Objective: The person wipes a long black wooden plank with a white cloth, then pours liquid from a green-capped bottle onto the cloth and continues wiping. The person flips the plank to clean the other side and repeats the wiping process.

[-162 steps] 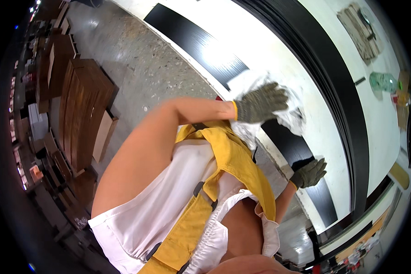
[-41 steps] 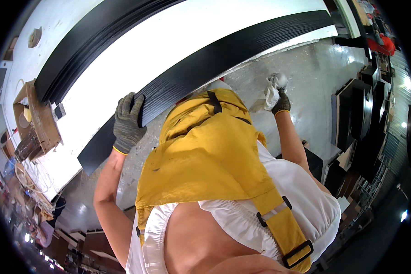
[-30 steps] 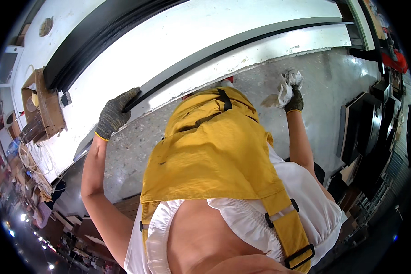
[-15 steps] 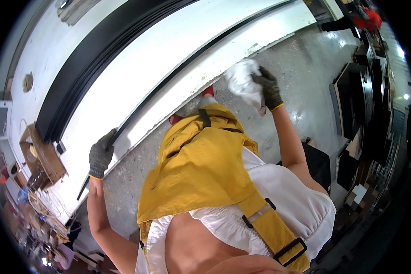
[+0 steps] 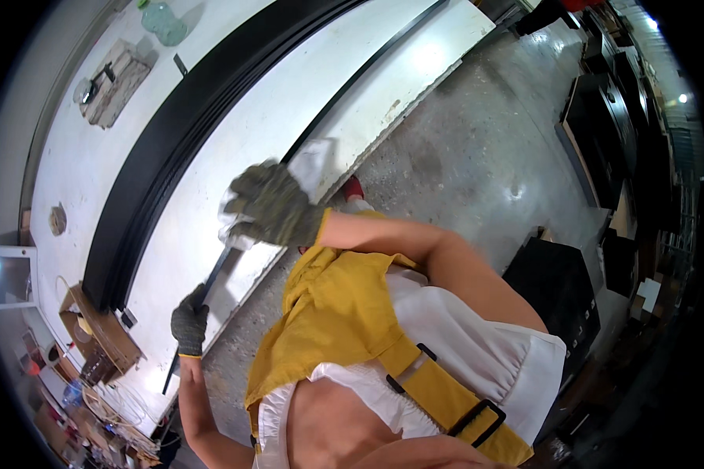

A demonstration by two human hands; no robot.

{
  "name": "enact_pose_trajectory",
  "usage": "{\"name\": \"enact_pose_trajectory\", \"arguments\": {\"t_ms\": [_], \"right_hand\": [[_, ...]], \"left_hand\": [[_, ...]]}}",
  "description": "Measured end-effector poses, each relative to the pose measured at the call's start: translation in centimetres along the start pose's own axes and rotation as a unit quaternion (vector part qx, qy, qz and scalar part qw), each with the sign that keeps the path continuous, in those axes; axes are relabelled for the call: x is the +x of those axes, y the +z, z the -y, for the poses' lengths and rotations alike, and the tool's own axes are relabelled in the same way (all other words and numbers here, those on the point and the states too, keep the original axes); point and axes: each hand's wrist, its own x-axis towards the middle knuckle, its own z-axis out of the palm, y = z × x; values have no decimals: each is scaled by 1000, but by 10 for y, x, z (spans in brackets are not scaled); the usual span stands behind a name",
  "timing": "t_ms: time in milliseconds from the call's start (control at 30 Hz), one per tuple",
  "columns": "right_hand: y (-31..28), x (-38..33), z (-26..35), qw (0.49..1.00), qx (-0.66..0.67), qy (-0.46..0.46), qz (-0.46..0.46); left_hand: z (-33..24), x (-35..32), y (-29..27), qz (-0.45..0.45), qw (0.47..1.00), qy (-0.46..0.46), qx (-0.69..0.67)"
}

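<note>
A long, thin black strip lies along the white table, close to its near edge. My left hand, in a dark knitted glove with a yellow cuff, is closed around the strip near its left end. My right hand, gloved the same way, is over the strip farther along, its fingers bent around a crumpled white cloth. Part of the cloth and the stretch of strip under this hand are hidden, and the hand is slightly blurred.
Behind the strip lies a stack of long black strips. Beyond it are a worn block, a greenish jar and a tape roll. A wooden box sits at the left end. Black panels stand at right.
My right hand has swung left with the cloth, from above the floor beside the table onto the strip. My left hand keeps its hold on the strip. The view has shifted.
</note>
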Motion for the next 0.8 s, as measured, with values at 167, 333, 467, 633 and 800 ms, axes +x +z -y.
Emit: {"name": "enact_pose_trajectory", "arguments": {"t_ms": [167, 333, 467, 633, 800], "right_hand": [[37, 15, -23, 1000, -2, 6, -11], [-31, 26, -110, 984, -120, 126, 37], [-109, 20, -251, 951, -263, 66, -148], [-184, 7, -389, 915, -295, 217, -169], [-111, 21, -292, 965, -215, 128, -79]], "left_hand": [[12, 20, -1, -54, 998, -26, 14], [14, 40, 1, -71, 997, -1, 8], [10, 37, -7, -72, 997, -7, 25], [-9, 38, -6, -28, 999, -38, -13], [-82, 63, -30, 15, 999, 42, 4]]}}
